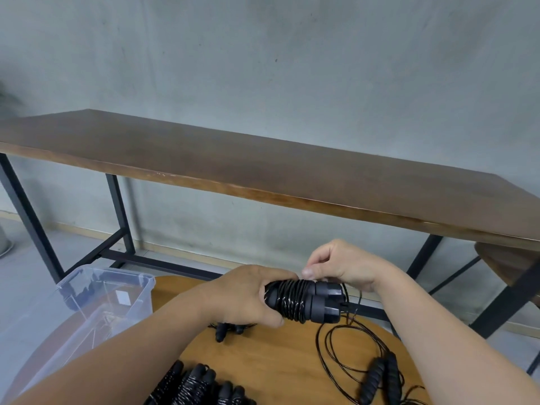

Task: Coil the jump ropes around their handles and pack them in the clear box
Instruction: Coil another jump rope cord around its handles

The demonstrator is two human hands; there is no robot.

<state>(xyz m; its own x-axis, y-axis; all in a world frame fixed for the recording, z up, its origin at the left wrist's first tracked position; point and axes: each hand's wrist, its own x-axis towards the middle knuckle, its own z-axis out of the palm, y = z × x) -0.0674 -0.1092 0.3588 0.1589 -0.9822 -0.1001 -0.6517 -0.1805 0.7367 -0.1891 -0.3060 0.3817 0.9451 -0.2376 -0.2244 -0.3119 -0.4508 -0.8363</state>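
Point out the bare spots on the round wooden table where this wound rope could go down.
Bare wood shows on the round wooden table between the wound black ropes at the near edge and the loose black rope on the right. The right side is crowded with loops. The clear plastic box looks mostly empty.

Clear glossy plastic box (87, 299) — matt wooden table (277, 352)

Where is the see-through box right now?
In the head view the clear box sits low on the left, beside the round wooden table and just left of the left hand gripping the coiled jump rope.
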